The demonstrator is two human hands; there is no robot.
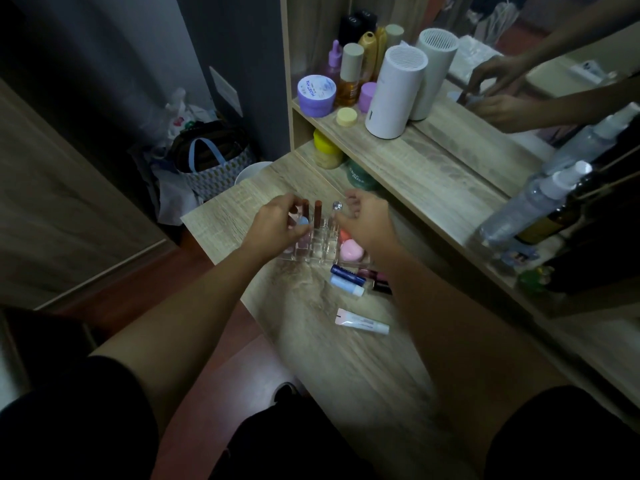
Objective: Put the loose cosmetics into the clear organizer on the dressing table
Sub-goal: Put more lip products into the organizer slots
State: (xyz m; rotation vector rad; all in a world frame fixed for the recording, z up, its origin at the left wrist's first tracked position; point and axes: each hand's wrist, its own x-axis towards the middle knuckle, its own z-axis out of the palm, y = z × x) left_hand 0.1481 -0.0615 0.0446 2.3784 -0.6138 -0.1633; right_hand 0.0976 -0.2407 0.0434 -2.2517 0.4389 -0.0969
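Note:
The clear organizer (320, 251) stands on the dressing table (346, 358), half hidden by both hands. Brown-capped lipsticks (317, 211) stand upright in its slots, and a pink sponge (351, 251) lies in its right compartment. My left hand (277, 226) is over the organizer's left side, its fingers closed on a small light-blue capped item (303, 221). My right hand (367, 223) hovers over the right side, pinching a tube with a silver cap (337, 206). Loose on the table lie a dark blue tube (346, 273), a light blue tube (346, 285) and a pink-white tube (362, 322).
A shelf (433, 174) behind holds purple jars (317, 95), bottles and a white cylinder (393, 91). A mirror (519, 74) reflects the hands. Spray bottles (533, 206) stand at right. A yellow-lidded jar (327, 147) sits under the shelf. Bags (207, 157) lie on the floor left.

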